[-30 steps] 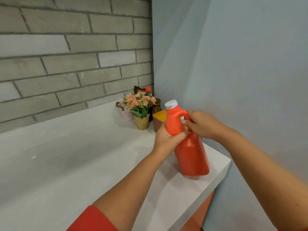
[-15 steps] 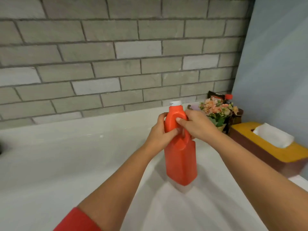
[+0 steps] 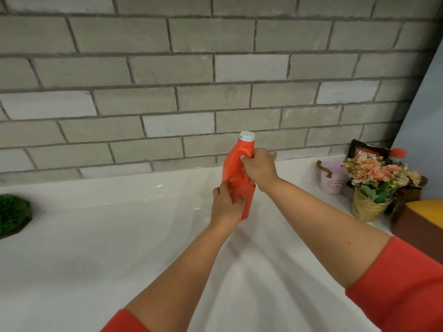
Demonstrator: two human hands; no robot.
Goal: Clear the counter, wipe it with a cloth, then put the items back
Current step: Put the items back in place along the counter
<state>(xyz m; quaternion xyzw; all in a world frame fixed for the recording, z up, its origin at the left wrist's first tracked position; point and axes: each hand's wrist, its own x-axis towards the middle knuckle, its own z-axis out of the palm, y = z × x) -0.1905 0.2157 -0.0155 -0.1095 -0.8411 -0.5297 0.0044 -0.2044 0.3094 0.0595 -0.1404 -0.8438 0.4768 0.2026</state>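
White counter (image 3: 96, 259); orange bottle (image 3: 236, 161) tight within left grip (image 3: 225, 207) low, right grip (image 3: 260, 167) high.

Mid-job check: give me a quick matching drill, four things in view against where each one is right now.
1 bottle
2 flowers
3 green plant
4 pink cup

A far left edge of the counter
B gripped by left hand and right hand
C in a paper-wrapped pot, right side
D just left of the flowers

Pairs: 1-B, 2-C, 3-A, 4-D

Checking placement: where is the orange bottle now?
Mid head view: orange bottle gripped by left hand and right hand at the white counter, left of the flower pot.
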